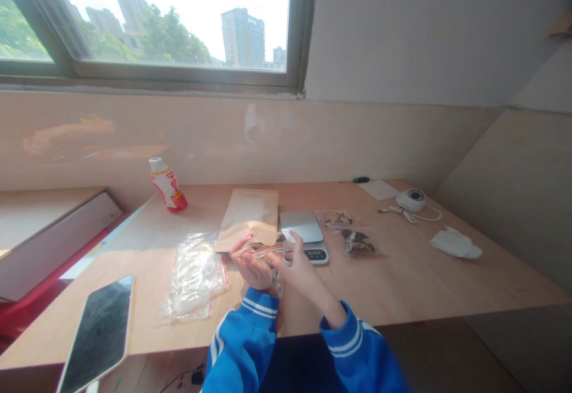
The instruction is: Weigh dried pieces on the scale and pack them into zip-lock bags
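Note:
Both hands hold a clear zip bag (268,250) above the table's near middle. My left hand (254,269) is closed round its left side. My right hand (298,267) grips the right end near the red-lined opening. Small dark pieces show through the plastic, partly covered by fingers. Just behind my right hand stands a kitchen scale (301,226) with a lit display, its digits too blurred to read. A brown paper bag (250,211) lies flat behind my left hand. Right of the scale are two filled zip bags, one with dark dried pieces (357,242), one with paler pieces (340,218).
A stack of unfilled zip bags (194,274) lies left of my hands. A phone or tablet (99,327) rests at the front left edge. Further back stands a red-and-white bottle (168,184). At right are a white camera-like device (411,200) with cable and a crumpled tissue (456,243).

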Available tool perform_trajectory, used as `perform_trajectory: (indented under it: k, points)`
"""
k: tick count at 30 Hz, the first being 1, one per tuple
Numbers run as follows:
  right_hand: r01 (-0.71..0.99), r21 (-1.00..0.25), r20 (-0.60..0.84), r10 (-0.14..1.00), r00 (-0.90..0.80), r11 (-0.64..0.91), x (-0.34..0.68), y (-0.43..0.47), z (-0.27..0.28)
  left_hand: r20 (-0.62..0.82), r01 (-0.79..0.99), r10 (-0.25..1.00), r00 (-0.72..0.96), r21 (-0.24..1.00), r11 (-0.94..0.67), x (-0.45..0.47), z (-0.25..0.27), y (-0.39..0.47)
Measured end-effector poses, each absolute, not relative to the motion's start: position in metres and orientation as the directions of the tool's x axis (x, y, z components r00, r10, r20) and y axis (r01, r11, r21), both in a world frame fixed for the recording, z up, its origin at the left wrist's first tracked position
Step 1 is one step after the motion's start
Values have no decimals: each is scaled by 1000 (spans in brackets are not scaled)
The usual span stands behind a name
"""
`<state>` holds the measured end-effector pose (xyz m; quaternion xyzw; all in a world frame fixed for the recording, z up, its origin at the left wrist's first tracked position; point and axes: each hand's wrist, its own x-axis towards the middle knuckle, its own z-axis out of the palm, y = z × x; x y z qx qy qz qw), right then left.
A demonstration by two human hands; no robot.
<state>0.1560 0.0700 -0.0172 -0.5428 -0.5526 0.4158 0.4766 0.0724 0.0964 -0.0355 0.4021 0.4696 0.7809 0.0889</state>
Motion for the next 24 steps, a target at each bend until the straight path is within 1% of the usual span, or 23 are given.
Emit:
perform_trajectory:
  k: [2,3,4,6,8,9,11,13,16,18,20,22,24]
  points:
    - [62,-994,89,995,35,87,148,72,-21,564,268,478,-673,789,-553,72,-38,96]
    - [21,-994,108,993,47,107,146,72,-21,573,279,460,-678,780,-560,71,-40,96]
    - [2,-992,127,990,60,128,146,73,-18,592,290,473,-653,772,-565,69,-42,97]
    - [8,-986,165,983,81,165,149,71,-11,652,328,506,-565,740,-587,65,-46,97]
    - [29,-974,225,970,92,224,156,69,0,709,374,512,-485,697,-612,60,-47,96]
    - [38,-966,260,961,94,258,161,68,5,728,394,502,-467,680,-618,59,-46,96]
    - [39,-950,313,945,97,310,169,67,12,724,401,489,-486,682,-611,58,-44,97]
    - [35,-947,320,942,103,318,176,66,16,675,352,509,-534,725,-592,58,-42,99]
    - [78,-951,307,942,133,299,187,66,14,536,175,637,-553,823,-541,60,-42,102]
    - [127,-945,316,940,127,301,193,66,9,427,36,758,-493,881,-472,61,-41,102]
    - [160,-939,324,939,120,303,199,68,4,332,-45,855,-399,924,-380,61,-41,100]
    - [169,-939,322,939,121,300,204,71,-1,270,-78,907,-322,947,-310,61,-39,98]
    - [160,-941,317,941,121,297,211,74,-6,241,-112,926,-290,953,-283,62,-37,97]
